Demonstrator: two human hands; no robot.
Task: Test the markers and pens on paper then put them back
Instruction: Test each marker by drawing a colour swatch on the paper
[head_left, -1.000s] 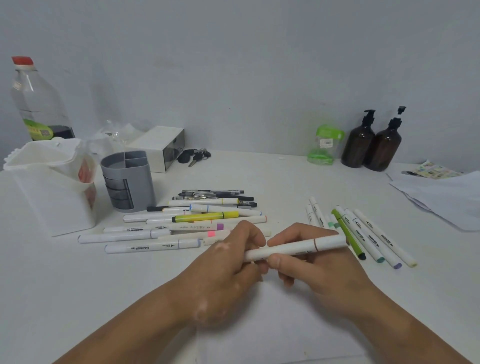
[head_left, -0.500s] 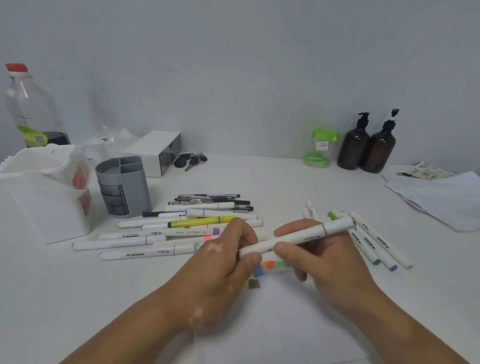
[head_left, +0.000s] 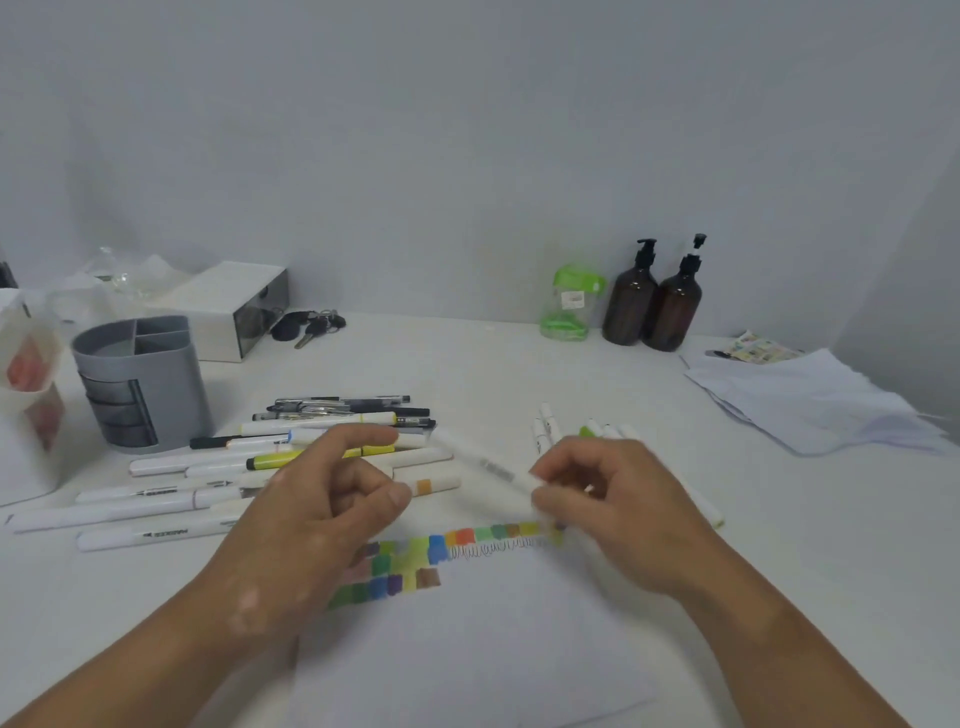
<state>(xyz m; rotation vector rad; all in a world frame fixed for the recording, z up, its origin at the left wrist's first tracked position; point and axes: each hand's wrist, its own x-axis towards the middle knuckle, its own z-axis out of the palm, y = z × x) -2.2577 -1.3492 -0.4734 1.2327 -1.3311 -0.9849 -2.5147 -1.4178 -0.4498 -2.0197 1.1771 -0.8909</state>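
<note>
My right hand (head_left: 618, 509) grips a white marker (head_left: 488, 465), blurred by motion; its free end points up-left toward the left pile. My left hand (head_left: 322, 509) hovers just left of it, apart from the marker, index finger stretched out and the other fingers loosely curled, with nothing seen in it. Below both hands lies the white paper (head_left: 467, 639) with colour swatches (head_left: 431, 551) and a scribbled line. A pile of markers and pens (head_left: 208, 483) lies to the left. A smaller group of markers (head_left: 597, 431) is partly hidden behind my right hand.
A grey pen holder (head_left: 140, 379) stands at the left, beside a white container (head_left: 26, 415). Keys (head_left: 311, 325), a white box (head_left: 234, 306), a green jar (head_left: 569, 301) and two brown pump bottles (head_left: 654, 301) line the back. Loose sheets (head_left: 810, 400) lie at the right.
My left hand has let go of the marker and drawn back to the left. The right hand has swung the marker so that its free end points up-left. The swatches are now uncovered.
</note>
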